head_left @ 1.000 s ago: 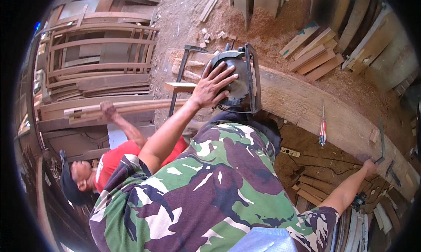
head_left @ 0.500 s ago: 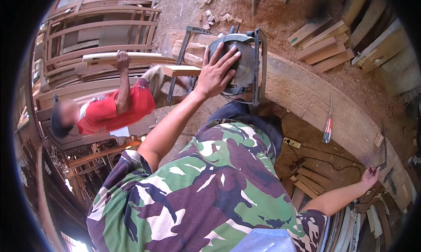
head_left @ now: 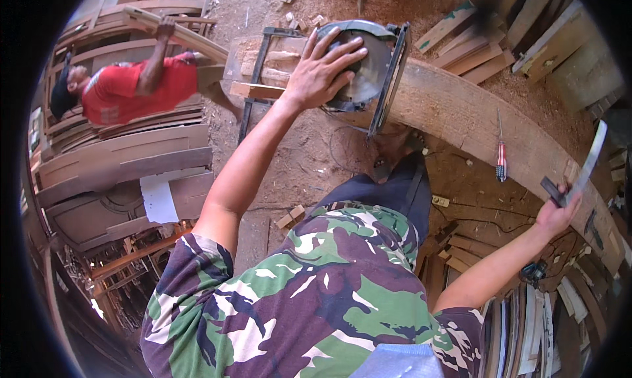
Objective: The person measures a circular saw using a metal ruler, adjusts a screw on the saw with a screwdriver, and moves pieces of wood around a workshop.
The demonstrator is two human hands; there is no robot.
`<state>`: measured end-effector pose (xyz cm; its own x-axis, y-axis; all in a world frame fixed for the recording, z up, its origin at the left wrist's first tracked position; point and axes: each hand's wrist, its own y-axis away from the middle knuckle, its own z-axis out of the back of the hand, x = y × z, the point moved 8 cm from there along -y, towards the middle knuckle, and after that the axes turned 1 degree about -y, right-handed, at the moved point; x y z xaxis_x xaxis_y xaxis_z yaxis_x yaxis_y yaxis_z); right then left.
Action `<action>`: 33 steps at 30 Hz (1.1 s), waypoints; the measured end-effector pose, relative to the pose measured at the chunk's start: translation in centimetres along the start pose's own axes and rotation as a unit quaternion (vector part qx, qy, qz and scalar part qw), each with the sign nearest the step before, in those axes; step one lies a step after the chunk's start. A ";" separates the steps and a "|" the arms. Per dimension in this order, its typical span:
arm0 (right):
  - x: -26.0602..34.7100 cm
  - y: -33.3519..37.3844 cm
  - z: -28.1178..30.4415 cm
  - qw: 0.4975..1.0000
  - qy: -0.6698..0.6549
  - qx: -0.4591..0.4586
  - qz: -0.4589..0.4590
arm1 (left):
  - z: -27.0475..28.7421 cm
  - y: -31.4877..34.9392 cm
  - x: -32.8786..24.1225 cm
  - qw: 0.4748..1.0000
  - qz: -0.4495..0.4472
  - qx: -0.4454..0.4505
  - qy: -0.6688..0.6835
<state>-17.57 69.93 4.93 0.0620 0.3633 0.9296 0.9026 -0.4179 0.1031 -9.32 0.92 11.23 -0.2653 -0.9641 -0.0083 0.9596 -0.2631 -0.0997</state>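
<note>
My left hand (head_left: 324,70) lies with fingers spread over a circular saw (head_left: 370,67); its round metal blade shows beside my fingers, in a black metal frame (head_left: 394,75). A narrow piece of wood (head_left: 257,91) sticks out to the left by my wrist. At the far right, my right hand (head_left: 558,210) is closed round a try square (head_left: 590,155), its dark stock near my thumb and its metal blade pointing up and away. A screwdriver (head_left: 501,162) with a striped handle lies on the long wooden plank bench (head_left: 461,101), left of that hand.
Left, a person in a red shirt (head_left: 141,88) carries a long board (head_left: 191,39). Cut boards (head_left: 471,58) lie beyond the bench on the sawdust. A socket strip (head_left: 440,201) and cables are on the ground. More strips of wood (head_left: 520,325) lie at the lower right.
My right hand has lifted the try square off the bench's right end. My left hand stays on the saw. The person in red has moved farther left with the board.
</note>
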 end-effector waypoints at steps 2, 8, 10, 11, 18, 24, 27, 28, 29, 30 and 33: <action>-0.1 2.8 -5.6 0.991 0.047 0.120 0.030 | 0.1 -0.1 -0.2 1.000 0.010 -0.013 0.002; -3.3 8.3 -18.7 0.928 0.295 0.225 -0.025 | 1.0 -0.4 -0.1 0.998 0.054 -0.032 0.007; -3.4 9.5 -22.5 0.905 0.283 0.315 0.045 | 1.5 -0.4 -0.5 0.996 0.056 -0.067 -0.004; -3.6 9.7 -23.5 0.887 0.311 0.334 0.070 | 1.5 -0.4 -0.7 0.996 0.062 -0.071 -0.004; -4.4 9.9 -29.0 0.732 0.493 0.397 0.253 | 1.2 -0.4 -0.9 0.989 0.114 -0.072 -0.066; -3.3 13.6 -32.7 0.633 0.497 0.432 0.407 | 0.9 -0.9 -2.2 0.990 -0.055 -0.113 0.063; -3.5 14.4 -32.1 0.664 0.466 0.329 0.484 | 0.4 -1.2 -1.5 0.991 -0.087 -0.095 0.031; -3.4 14.6 -32.0 0.673 0.444 0.291 0.514 | 0.1 -1.3 -0.7 0.994 -0.055 -0.083 0.041; -3.2 15.5 -31.7 0.662 0.426 0.270 0.555 | 0.4 -1.3 -1.2 0.990 -0.103 -0.097 0.014; -3.5 16.0 -31.7 0.641 0.441 0.257 0.574 | 0.4 -1.1 -1.1 0.990 -0.103 -0.100 0.013; -2.9 16.7 -30.7 0.582 0.526 0.206 0.585 | 0.2 -1.3 -0.6 0.996 -0.044 -0.079 0.021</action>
<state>-15.74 36.31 14.82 0.6373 -0.7706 0.0028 0.5445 0.4477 -0.7093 -10.38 1.85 11.58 -0.3551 -0.9342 -0.0339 0.9064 -0.3352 -0.2570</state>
